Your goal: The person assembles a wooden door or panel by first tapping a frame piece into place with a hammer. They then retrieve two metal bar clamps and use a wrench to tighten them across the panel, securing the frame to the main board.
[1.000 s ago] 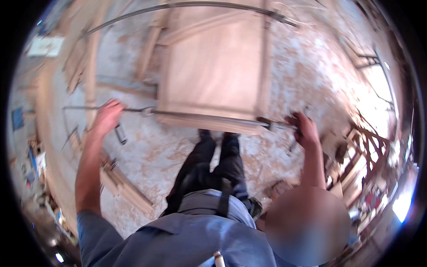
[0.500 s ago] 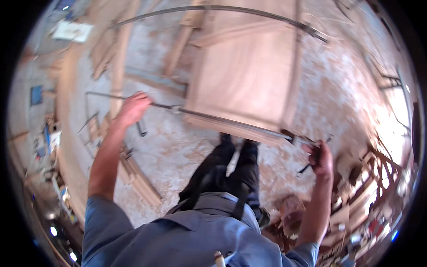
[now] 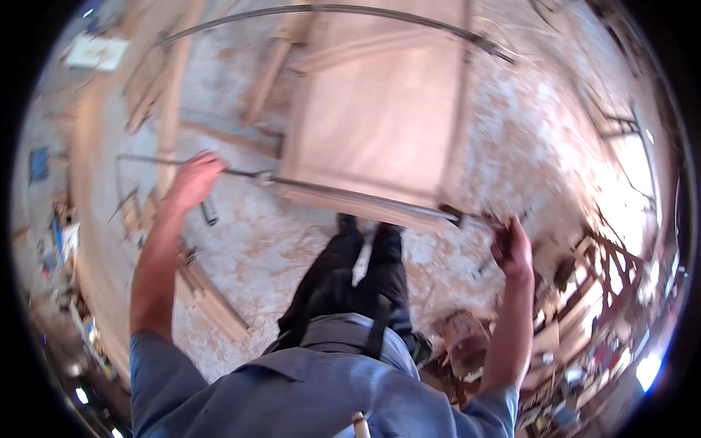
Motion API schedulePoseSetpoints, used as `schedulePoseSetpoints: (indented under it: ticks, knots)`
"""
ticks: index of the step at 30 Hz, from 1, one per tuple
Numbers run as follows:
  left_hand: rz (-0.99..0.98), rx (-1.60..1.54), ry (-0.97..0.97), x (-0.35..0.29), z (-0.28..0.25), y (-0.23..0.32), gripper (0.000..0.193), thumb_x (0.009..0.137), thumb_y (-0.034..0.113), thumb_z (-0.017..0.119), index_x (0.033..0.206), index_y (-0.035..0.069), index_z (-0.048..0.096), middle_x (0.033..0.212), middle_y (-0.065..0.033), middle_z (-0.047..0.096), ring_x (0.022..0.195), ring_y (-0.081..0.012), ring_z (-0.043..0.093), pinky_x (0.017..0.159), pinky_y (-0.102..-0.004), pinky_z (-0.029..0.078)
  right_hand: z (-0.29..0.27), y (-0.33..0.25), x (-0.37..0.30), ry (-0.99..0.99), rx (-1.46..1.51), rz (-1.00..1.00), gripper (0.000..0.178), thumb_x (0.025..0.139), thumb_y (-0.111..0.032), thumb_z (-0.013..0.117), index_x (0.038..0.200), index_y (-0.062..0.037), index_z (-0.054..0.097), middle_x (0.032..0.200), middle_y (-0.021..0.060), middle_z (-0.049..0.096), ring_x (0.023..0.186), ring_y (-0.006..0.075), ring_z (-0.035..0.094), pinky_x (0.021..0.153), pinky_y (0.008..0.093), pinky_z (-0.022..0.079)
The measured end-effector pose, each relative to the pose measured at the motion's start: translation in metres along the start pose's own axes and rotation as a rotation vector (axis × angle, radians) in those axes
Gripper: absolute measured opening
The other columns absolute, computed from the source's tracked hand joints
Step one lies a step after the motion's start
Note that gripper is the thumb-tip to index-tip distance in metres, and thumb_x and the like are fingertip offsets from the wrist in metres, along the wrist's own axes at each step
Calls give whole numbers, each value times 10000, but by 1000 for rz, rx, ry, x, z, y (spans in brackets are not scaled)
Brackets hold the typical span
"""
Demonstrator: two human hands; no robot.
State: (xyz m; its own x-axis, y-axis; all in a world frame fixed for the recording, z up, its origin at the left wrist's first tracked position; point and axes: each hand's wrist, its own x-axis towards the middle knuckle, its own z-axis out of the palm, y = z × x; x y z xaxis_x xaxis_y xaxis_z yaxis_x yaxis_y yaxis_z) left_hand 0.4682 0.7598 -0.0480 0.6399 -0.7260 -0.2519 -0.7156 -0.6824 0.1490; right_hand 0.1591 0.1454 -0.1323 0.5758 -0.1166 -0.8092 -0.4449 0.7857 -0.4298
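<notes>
A pale wooden panel with a raised frame (image 3: 372, 117) lies in front of me, a long metal bar clamp (image 3: 358, 196) across its near end. My left hand (image 3: 197, 179) is closed around the clamp's bar, left of the panel. Past the panel's right edge, my right hand (image 3: 512, 250) is closed on the screw handle end of the same clamp; the handle is blurred and partly hidden by the fingers. Farther up the panel, a second bar clamp (image 3: 394, 13) spans it from side to side.
Long boards (image 3: 174, 109) stand along the left. Short wood strips (image 3: 215, 301) lie on the dusty floor (image 3: 255, 263) near my left arm. To the lower right are a reddish container (image 3: 465, 343) and a heap of wood offcuts (image 3: 577, 328). My legs are close below the panel's near edge.
The whole scene has shifted a little left in the view. My right hand has turned at the clamp's handle, its fingers now pointing more upward. My left hand keeps its hold on the bar.
</notes>
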Motion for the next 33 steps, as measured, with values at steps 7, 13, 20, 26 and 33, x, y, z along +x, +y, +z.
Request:
schedulePoseSetpoints:
  ticks: [7,13,20,26,33]
  knots:
    - [-45,-20,2,-8,-9,15,139,748,-13,610,873,45,590,856,-109,552,903,-313,558,738,-410,474,73,-55,-76,170,-390,-482,274,973,-267,505,840,-59,625,750,97,665,659,136,601,419,232,358]
    - [-30,-44,26,-1,-14,20,136,753,-22,618,874,32,590,837,-112,556,877,-314,562,714,-408,474,176,-10,-71,46,-1860,-820,499,771,-348,739,1202,-157,575,1099,105,607,840,325,669,726,425,559]
    - [-35,-60,18,-3,-16,22,112,776,-6,620,873,46,596,825,-100,552,859,-303,563,688,-404,475,174,-8,-59,51,-2168,-677,145,873,-217,563,982,-123,575,914,111,647,776,336,669,671,452,539]
    - [-40,-36,56,-1,-19,44,92,782,16,628,861,51,596,816,-85,551,843,-276,564,674,-399,471,156,-6,-52,112,-2144,-704,128,861,-196,566,956,-110,554,865,119,626,752,357,650,638,474,518]
    - [-38,19,44,-6,-25,30,102,770,36,639,857,57,589,820,-80,553,857,-274,565,693,-389,471,152,16,-38,56,-2069,-728,186,816,-159,626,986,-103,573,980,124,605,792,343,650,656,456,533]
